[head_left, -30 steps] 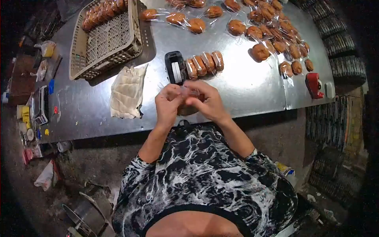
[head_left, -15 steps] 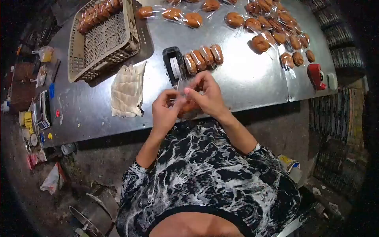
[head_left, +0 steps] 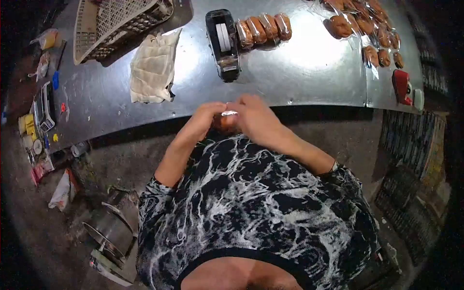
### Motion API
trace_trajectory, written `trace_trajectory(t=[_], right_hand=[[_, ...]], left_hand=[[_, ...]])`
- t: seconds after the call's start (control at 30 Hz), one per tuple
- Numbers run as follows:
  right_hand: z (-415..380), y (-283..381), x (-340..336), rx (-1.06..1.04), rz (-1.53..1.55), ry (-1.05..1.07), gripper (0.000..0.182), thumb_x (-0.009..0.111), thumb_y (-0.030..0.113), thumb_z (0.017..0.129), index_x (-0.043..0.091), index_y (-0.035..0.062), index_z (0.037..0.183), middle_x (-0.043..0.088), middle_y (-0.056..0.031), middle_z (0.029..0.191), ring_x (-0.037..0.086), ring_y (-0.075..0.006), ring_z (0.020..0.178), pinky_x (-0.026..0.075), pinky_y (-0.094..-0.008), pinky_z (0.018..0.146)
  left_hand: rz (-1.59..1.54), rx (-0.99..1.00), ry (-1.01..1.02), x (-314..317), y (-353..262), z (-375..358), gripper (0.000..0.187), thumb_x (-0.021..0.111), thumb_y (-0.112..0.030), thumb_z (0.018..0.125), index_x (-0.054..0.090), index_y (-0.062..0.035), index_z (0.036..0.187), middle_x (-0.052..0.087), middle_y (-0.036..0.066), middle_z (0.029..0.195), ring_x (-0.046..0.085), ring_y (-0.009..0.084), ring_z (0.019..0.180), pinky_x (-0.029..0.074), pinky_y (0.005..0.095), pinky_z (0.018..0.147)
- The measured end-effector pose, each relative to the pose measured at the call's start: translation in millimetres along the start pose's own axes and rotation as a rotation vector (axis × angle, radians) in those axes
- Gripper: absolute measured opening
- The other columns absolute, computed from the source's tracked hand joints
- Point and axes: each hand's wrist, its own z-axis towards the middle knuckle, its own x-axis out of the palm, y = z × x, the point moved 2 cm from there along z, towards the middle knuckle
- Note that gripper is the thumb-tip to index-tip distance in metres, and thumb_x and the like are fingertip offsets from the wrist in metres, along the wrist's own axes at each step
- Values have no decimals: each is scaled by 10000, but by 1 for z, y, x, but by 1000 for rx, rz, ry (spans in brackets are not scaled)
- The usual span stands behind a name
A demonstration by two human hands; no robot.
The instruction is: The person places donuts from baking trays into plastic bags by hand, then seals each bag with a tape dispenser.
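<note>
Close to my body, at the front edge of the table, my left hand [head_left: 205,119] and my right hand [head_left: 256,121] meet with fingers pinched together around a bun in clear plastic [head_left: 225,123]. Light glints off the film between my fingers, and the fingers hide part of the bun. Straight ahead of my hands stands a black tape dispenser [head_left: 228,65] with a white roll. Touching or very near its right side is a row of several wrapped buns [head_left: 267,28].
A beige plastic crate [head_left: 126,33] stands at the back left, with a folded cream cloth [head_left: 153,67] before it. Many wrapped buns [head_left: 342,26] lie at the back right, near a red tape dispenser [head_left: 401,87]. A metal pot [head_left: 112,231] is on the floor at left.
My hands have drawn back from beside the dispenser to the table's edge with the wrapped bun, and the fingers have closed in on the film. The view has tilted down towards my body.
</note>
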Motion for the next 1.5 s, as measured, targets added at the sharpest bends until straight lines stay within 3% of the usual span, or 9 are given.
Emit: trace_trajectory(t=[0.2, 0.33, 0.4, 0.77, 0.87, 1.0, 1.2, 1.33, 1.5], right_hand=[[15, -13, -10, 237, -42, 51, 405, 682, 260, 665, 510, -29, 892, 564, -213, 731, 537, -387, 769, 436, -415, 665], [89, -46, -29, 330, 474, -575, 428, 634, 326, 728, 558, -74, 861, 617, -154, 767, 596, -229, 657, 444, -326, 595], [124, -92, -19, 511, 513, -198, 393, 605, 332, 755, 601, -60, 742, 619, -93, 675, 562, -140, 591, 436, -272, 555], [26, -111, 12, 510, -246, -264, 219, 594, 217, 769, 597, 17, 680, 606, -52, 603, 568, -142, 563, 436, -281, 540], [23, -77, -20, 466, 287, -180, 191, 587, 205, 768, 591, 25, 704, 632, -68, 757, 583, -180, 671, 447, -307, 598], [53, -1, -89, -354, 253, -327, 234, 559, 237, 781, 600, 8, 804, 577, -135, 995, 556, -214, 892, 414, -300, 782], [96, -8, -91, 149, 202, 170, 340, 580, 222, 717, 566, -40, 934, 581, -156, 984, 556, -190, 832, 433, -266, 725], [112, -55, -65, 288, 269, 501, 377, 597, 210, 700, 552, -40, 979, 607, -118, 895, 569, -161, 814, 443, -251, 716], [105, -27, -83, 109, 840, 35, 579, 662, 210, 716, 394, -31, 1169, 571, -153, 981, 559, -200, 868, 449, -290, 754]], left_hand=[[189, 663, -238, -3, 31, 34, 252, 436, -229, 885, 506, -24, 1014, 540, 44, 835, 485, 105, 781, 396, 233, 714], [63, 959, -720, -4, 3, 41, 244, 445, -225, 885, 508, 6, 934, 525, 38, 820, 474, 105, 772, 391, 239, 715], [112, 1039, -890, -7, -12, 31, 237, 449, -210, 883, 514, 17, 904, 526, 40, 798, 477, 108, 741, 397, 239, 685], [22, 1064, -938, -24, -25, 31, 253, 439, -204, 876, 539, 24, 833, 540, 62, 759, 491, 138, 717, 400, 266, 660], [139, 1242, -883, -37, -34, 30, 247, 442, -204, 874, 538, 21, 838, 536, 64, 771, 477, 141, 695, 397, 268, 650], [506, 1512, -851, 3, -60, 27, 173, 455, -139, 823, 520, 11, 766, 529, 116, 716, 527, 235, 661, 423, 304, 620], [636, 1980, -605, 14, -77, 21, 153, 514, -172, 783, 537, -22, 773, 527, 118, 693, 536, 243, 580, 442, 307, 500], [561, 1944, -555, 26, -72, 24, 174, 491, -172, 798, 535, -8, 763, 536, 120, 692, 552, 245, 596, 452, 300, 504], [575, 1594, -839, 15, -82, 42, 240, 451, -200, 843, 531, 14, 768, 540, 134, 729, 517, 286, 651, 420, 357, 606]])
